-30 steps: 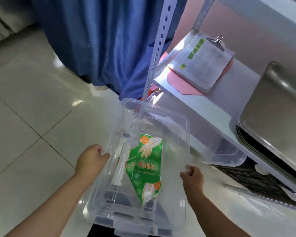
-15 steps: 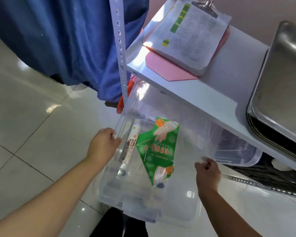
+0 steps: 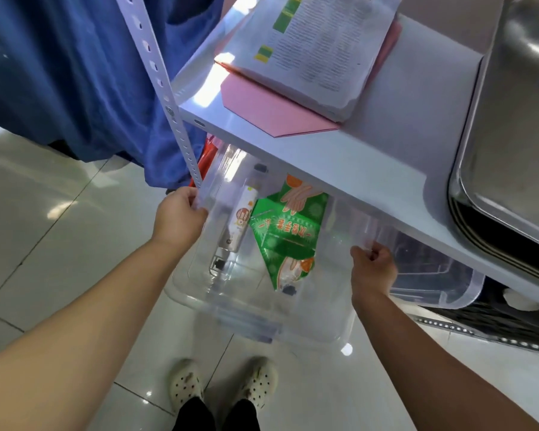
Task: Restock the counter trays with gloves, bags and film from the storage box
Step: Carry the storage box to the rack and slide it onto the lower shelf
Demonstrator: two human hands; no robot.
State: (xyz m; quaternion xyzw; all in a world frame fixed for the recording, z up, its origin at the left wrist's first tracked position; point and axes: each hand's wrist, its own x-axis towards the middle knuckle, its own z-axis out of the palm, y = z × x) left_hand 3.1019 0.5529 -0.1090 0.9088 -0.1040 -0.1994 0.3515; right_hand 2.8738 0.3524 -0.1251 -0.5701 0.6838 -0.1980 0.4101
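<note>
I have the left hand and right hand each gripping a side rim of the storage box, partly under the counter's front edge near its left corner. Glove packet and film roll lie inside. Judged step: positioning the box. Next, set it down to free a hand.

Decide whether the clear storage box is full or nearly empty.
Nearly empty: just a green glove packet and a white roll show in the clear storage box.

Storage box (gloves inside) below shelf
</note>
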